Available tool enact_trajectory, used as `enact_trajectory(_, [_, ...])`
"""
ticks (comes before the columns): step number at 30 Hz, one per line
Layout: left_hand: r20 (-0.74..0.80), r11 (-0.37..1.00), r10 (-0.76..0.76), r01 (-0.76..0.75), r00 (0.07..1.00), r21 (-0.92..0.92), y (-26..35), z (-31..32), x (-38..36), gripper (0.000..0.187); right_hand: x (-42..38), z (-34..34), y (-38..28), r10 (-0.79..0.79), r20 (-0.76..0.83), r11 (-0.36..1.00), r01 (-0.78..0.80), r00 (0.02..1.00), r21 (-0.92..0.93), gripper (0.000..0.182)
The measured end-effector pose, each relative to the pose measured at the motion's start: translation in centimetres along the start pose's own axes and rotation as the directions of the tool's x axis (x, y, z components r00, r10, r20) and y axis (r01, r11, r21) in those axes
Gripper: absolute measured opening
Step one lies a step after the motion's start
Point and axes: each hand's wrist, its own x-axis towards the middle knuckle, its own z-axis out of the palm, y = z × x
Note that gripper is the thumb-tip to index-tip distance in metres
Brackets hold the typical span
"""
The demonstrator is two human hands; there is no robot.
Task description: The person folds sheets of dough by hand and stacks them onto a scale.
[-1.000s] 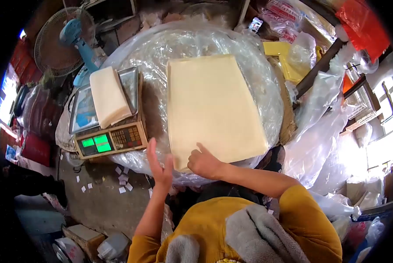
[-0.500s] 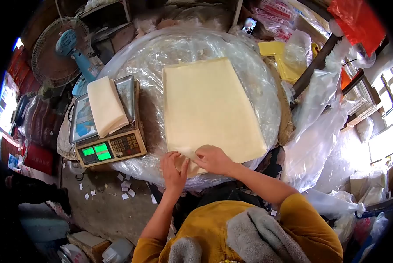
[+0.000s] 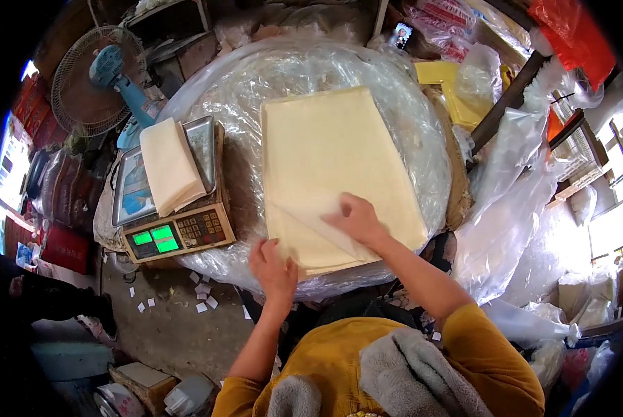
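Your right hand (image 3: 356, 219) is on the big stack of cream sheets (image 3: 332, 156), fingers pinching the top sheet (image 3: 311, 222), which is peeled up from the near corner and folded over diagonally toward the stack's middle. Your left hand (image 3: 273, 267) lies flat, fingers together, on the stack's near-left corner, pinning the lower sheets; it grips nothing as far as I can tell. The stack's long axis runs away from you, near edge just under both hands, far edge well beyond your reach on the plastic-covered worktop (image 3: 408, 90). The lifted flap lies between your two hands, its fold line running from in front of your left hand across to your right fingertips. So the right hand is the one on the loose sheet; the left is nearer the fixed corner. The scale (image 3: 176, 233) sits just to the left of your left hand, with a smaller pile of folded sheets (image 3: 169, 167) on its pan, apart from the main stack. The fan (image 3: 99, 69) is further left, well beyond it.
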Motion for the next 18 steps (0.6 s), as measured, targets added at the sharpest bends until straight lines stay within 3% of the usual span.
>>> enact_trajectory(2, [0.178,0.983,0.152,-0.13,0.972,-0.133,0.1,-0.2,0.6,0.039,-0.3,-0.4,-0.9,-0.019,-0.048,1.0,0.019,0.999,-0.006,0.038])
enact_trajectory(3, [0.216,0.976,0.195,-0.166,0.957,-0.143,0.1,0.2,0.7,0.041,-0.8,0.1,-0.7,-0.091,0.038,0.996,0.09,0.995,0.007,0.038])
enact_trajectory(4, [0.251,0.967,0.238,-0.204,0.938,-0.154,0.1,1.0,0.8,0.043,-1.3,1.3,0.5,-0.256,0.073,0.962,0.262,0.964,-0.081,0.038])
enact_trajectory(5, [0.283,0.955,0.284,-0.244,0.916,-0.167,0.2,1.5,1.0,0.044,-1.6,1.9,1.6,-0.284,0.151,0.934,0.309,0.947,-0.179,0.033])
enact_trajectory(6, [0.296,0.961,0.271,-0.241,0.916,-0.134,0.6,1.6,1.2,0.045,-1.7,2.0,2.0,-0.302,0.228,0.894,0.358,0.926,-0.271,0.03])
enact_trajectory(9, [0.323,0.967,0.254,-0.246,0.912,-0.065,1.3,1.5,1.5,0.044,1.3,-0.4,3.1,-0.233,0.264,0.81,0.338,0.936,-0.48,0.026])
enact_trajectory(10, [0.323,0.964,0.264,-0.259,0.909,-0.06,1.3,1.5,1.6,0.042,3.6,-2.1,4.8,-0.54,0.043,0.757,0.507,0.841,-0.411,0.026])
enact_trajectory(11, [0.323,0.961,0.275,-0.273,0.905,-0.054,1.2,1.4,1.8,0.041,4.9,-5.1,2.2,-0.493,-0.078,0.78,0.4,0.867,-0.48,0.026])
enact_trajectory(12, [0.397,0.964,0.255,-0.264,0.882,-0.032,1.2,1.3,2.3,0.04,4.9,-7.4,-2.4,-0.369,-0.267,0.906,0.279,0.89,-0.32,0.022])
enact_trajectory(13, [0.467,0.967,0.231,-0.256,0.854,-0.01,1.3,1.2,2.9,0.04,5.2,-8.9,-4.6,-0.301,-0.257,0.909,0.195,0.918,-0.368,0.018])
enact_trajectory(17, [0.632,0.981,0.071,-0.167,0.772,0.095,2.4,3.5,7.1,0.04,5.4,-8.1,-5.7,-0.424,-0.064,0.85,0.373,0.903,-0.372,0.023])
enact_trajectory(18, [0.509,0.983,0.145,-0.182,0.849,0.023,2.3,5.1,7.6,0.049,5.8,-7.9,-5.6,-0.426,-0.056,0.854,0.381,0.903,-0.355,0.023])
